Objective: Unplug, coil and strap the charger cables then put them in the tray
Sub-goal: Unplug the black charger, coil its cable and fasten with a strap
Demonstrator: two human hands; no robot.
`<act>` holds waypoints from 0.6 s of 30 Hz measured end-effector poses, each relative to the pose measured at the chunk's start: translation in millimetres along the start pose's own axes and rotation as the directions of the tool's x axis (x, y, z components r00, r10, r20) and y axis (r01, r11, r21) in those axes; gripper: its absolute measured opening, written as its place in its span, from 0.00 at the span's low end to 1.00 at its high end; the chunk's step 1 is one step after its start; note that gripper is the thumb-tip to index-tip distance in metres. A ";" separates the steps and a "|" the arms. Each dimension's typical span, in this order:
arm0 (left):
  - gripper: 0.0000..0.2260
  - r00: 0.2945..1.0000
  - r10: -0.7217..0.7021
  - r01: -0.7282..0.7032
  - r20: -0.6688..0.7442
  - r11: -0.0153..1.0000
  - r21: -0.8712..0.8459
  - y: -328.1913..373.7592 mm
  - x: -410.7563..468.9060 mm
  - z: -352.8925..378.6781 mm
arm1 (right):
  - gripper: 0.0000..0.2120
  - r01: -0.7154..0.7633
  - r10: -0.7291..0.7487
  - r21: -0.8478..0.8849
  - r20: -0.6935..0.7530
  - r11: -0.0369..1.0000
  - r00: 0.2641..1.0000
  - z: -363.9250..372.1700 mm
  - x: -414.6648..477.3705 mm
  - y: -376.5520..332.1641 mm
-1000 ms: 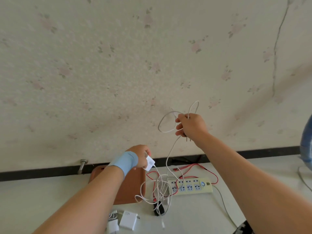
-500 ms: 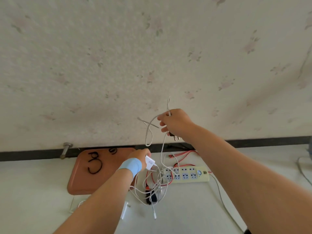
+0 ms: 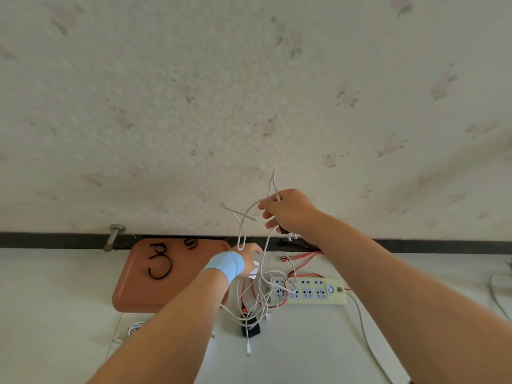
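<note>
While gripping tangled cables (image 3: 241, 228) in right hand (image 3: 291, 212), charger (image 3: 253, 271) in left hand (image 3: 249, 252): unplugged, yet to coil, strap, drop into tray (image 3: 130, 286).

Cream wallpaper (image 3: 249, 79) with faded floral print; black strip (image 3: 55, 241) along its base, metal stub (image 3: 113, 235) there; off-white surface (image 3: 55, 300) below, soft even light.

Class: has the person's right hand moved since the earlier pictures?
Yes: the right hand has dropped towards the dark skirting strip along the wall.
</note>
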State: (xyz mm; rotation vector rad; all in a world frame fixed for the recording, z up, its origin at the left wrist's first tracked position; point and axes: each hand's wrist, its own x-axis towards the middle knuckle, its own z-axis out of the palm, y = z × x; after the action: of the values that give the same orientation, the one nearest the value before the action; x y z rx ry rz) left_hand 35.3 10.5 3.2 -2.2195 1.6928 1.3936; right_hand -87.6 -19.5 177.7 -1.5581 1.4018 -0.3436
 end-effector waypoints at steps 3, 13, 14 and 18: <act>0.24 0.993 0.108 -0.101 0.057 0.989 -0.106 21.3 -38.2 -19.1 | 0.10 0.018 -0.018 0.027 -0.018 0.999 1.000 -3.8 -7.9 -10.0; 0.11 0.985 0.175 -0.165 0.001 0.930 -0.330 71.5 -138.0 -83.3 | 0.06 0.110 -0.076 0.199 -0.173 0.974 0.982 -41.7 -57.4 -46.5; 0.12 0.985 0.163 -0.172 -0.053 0.930 -0.324 79.1 -147.1 -90.0 | 0.07 0.090 -0.060 0.177 -0.171 0.980 0.983 -45.2 -63.3 -47.9; 0.14 0.965 0.130 -0.236 -0.227 0.812 -0.535 108.5 -188.1 -112.3 | 0.05 -0.043 0.050 0.063 -0.104 0.997 0.993 -54.6 -86.1 -50.0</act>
State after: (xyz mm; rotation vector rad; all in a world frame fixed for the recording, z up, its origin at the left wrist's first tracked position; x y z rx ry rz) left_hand 18.2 53.1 243.3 -2.5900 1.7666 2.0176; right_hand -123.5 23.8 276.3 -1.4739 1.4928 -0.4413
